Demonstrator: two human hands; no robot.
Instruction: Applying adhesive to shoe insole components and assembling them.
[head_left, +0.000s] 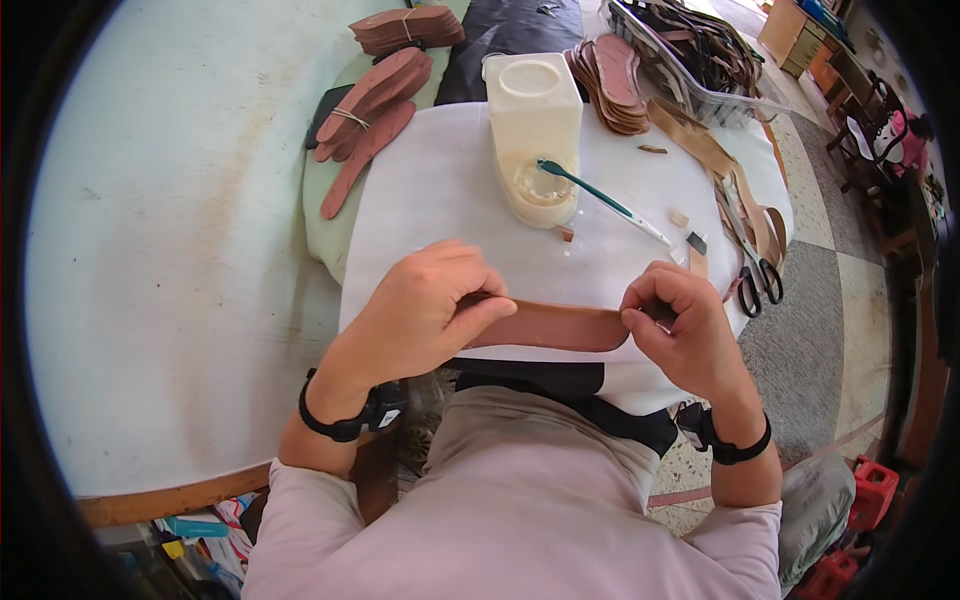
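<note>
Stretched between my two hands is a reddish-brown shoe insole (558, 332), with a tan strip along its far edge. My left hand (425, 310) pinches it at the left end, thumb pressed against the fingers. Its right end is held between the thumb and curled fingers of my right hand (682, 322). Beyond them stands a cream plastic container (536, 115) with a round opening low on its front, crusted with whitish residue. A brush (605, 200) with a green and white handle rests with its head in that opening and its handle end on the white work surface (430, 190).
Bundled brown insoles (375, 100) lie at the far left, and more insoles (612, 75) are stacked behind the container. Tan strips (700, 140) and black-handled scissors (758, 280) are on the right. A clear bin (690, 85) holds dark strips. Red plastic stools (873, 490) stand lower right.
</note>
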